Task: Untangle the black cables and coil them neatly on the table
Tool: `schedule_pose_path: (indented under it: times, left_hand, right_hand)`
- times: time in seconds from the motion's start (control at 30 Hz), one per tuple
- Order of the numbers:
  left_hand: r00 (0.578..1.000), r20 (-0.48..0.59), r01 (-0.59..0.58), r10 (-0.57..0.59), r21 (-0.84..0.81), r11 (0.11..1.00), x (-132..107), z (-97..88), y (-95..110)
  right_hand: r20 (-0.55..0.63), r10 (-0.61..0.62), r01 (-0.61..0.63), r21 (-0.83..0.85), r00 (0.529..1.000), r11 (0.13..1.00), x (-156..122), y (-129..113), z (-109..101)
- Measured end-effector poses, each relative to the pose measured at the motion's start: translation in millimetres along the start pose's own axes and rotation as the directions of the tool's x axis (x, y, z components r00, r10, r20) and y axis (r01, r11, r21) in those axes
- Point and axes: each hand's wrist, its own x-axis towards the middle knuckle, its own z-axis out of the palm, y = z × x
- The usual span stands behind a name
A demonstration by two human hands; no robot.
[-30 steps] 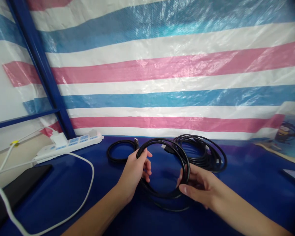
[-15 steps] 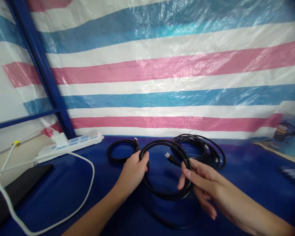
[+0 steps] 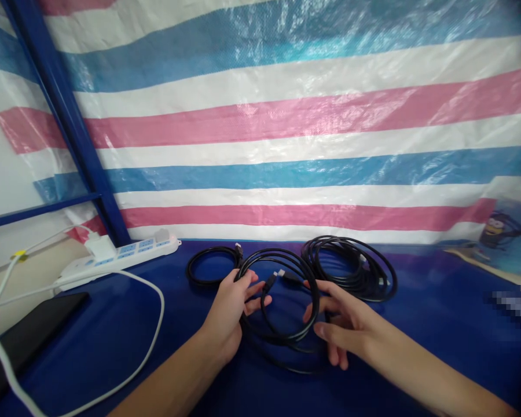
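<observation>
A coiled black USB cable [image 3: 310, 272] is tilted up off the blue tabletop between my hands. My left hand [image 3: 230, 310] grips its left side, thumb over the strands and the other fingers spread inside the loop. At the right side, my right hand [image 3: 341, 321] is loosely curled round the strands, thumb in front. Two connectors show inside the coil: a black plug with a metal tip [image 3: 289, 277] and a smaller plug [image 3: 270, 281] close to my left fingertips. Part of the cable hangs below the loop.
Behind lie a small coiled black cable [image 3: 212, 281] and a bigger bundle of black cables [image 3: 388, 284]. To the left are a white power strip [image 3: 154, 252], a white cord [image 3: 162, 307] and a flat black object [image 3: 39, 341]. A striped plastic sheet [image 3: 286, 127] hangs behind the table.
The held coil has moved slightly left and lower with my hands. My left fingers have spread inside the loop, and a second plug now shows there.
</observation>
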Motion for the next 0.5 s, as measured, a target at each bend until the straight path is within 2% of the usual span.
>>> schedule_pose_path:
  times: [0.13, 0.23, 0.37, 0.5]
  left_hand:
    - [0.999, 0.014, -0.044, 0.043, 0.029, 0.999, -2.9, 2.8, 4.1]
    - [0.997, 0.056, -0.049, 0.046, 0.056, 0.997, -6.2, 3.3, 7.2]
    - [0.994, 0.106, -0.018, 0.011, 0.063, 0.998, -9.6, 2.9, 8.7]
    - [0.995, 0.1, 0.019, -0.024, 0.044, 0.999, -10.0, 3.4, 7.9]
  right_hand:
    - [0.057, 0.107, -0.111, 0.066, 0.993, 0.992, -2.6, -2.3, 1.3]
    - [-0.024, 0.111, -0.108, 0.119, 0.994, 0.987, -5.9, -9.7, 3.8]
    - [-0.195, 0.051, -0.03, 0.109, 0.979, 0.994, -4.4, -11.0, 4.6]
    - [-0.281, -0.09, 0.072, -0.074, 0.955, 0.995, -0.5, 0.4, 3.1]
